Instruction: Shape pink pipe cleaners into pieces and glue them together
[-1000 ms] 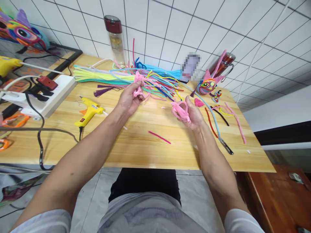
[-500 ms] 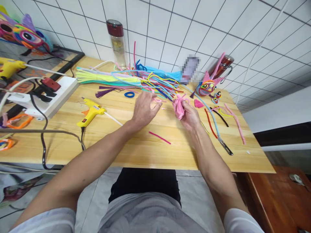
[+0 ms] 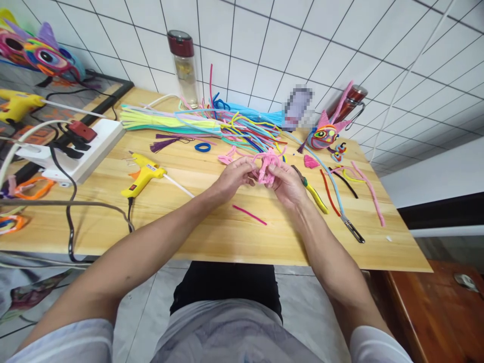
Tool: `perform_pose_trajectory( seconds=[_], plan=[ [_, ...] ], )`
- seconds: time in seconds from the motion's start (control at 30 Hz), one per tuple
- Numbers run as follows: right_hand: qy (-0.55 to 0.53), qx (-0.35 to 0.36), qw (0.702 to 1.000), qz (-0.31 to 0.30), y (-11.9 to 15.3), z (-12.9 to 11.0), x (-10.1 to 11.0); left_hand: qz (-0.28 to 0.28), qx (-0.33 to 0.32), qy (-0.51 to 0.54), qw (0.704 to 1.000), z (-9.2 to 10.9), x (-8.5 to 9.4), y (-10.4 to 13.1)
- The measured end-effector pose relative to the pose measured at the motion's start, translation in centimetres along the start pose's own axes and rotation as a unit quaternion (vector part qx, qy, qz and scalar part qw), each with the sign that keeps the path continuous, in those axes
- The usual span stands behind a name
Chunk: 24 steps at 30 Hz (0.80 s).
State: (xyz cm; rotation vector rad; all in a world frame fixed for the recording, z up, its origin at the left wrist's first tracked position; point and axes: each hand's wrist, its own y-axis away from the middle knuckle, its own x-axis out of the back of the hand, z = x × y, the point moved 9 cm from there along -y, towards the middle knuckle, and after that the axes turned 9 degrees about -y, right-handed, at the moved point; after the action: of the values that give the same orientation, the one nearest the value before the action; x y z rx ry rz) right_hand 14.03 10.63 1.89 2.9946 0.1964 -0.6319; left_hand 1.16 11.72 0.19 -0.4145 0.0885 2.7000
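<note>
A tangled bundle of pink pipe cleaners (image 3: 266, 167) is held above the table in my right hand (image 3: 290, 185), thumb pressed on its near side. My left hand (image 3: 236, 176) is at the bundle's left side, its fingers curled in a pinch on a loose pink strand; the fingertips are partly hidden. Behind the left hand, a small looped pink piece (image 3: 226, 158) lies on the table. Yellow-and-green handled pliers (image 3: 315, 196) rest just right of my right hand, which partly covers them. A short magenta pipe cleaner (image 3: 249, 215) lies nearer me.
Bundles of coloured pipe cleaners (image 3: 170, 121) lie along the wall near a glass bottle (image 3: 185, 75). A yellow glue gun (image 3: 143, 176) and white power strip (image 3: 86, 151) are on the left. Right stand a colourful fish-like figure (image 3: 323, 135) and a red flask (image 3: 355, 96).
My left hand has moved right to the pink bundle, leaving the looped pink piece on the table. The right hand has shifted slightly left with the bundle, uncovering the pliers.
</note>
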Motion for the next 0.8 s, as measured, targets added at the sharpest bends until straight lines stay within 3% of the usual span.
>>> perform_pose_trajectory(
  seconds=[0.17,0.33,0.53,0.8],
  plan=[
    [-0.009,0.0,0.999,0.038,-0.2,0.4,1.0,0.034,0.019,0.07,0.997,0.2,0.4,0.0],
    [-0.017,0.005,0.999,0.041,-0.1,0.3,1.0,-0.018,0.054,0.108,0.992,0.0,-0.5,0.2],
    [-0.011,0.03,0.999,0.025,-0.1,-0.2,0.8,-0.078,0.038,0.079,0.993,0.5,-1.5,0.6],
    [0.006,0.063,0.997,0.042,-0.1,-0.2,1.3,-0.049,0.056,0.043,0.996,-0.3,-1.0,0.6]
  ],
)
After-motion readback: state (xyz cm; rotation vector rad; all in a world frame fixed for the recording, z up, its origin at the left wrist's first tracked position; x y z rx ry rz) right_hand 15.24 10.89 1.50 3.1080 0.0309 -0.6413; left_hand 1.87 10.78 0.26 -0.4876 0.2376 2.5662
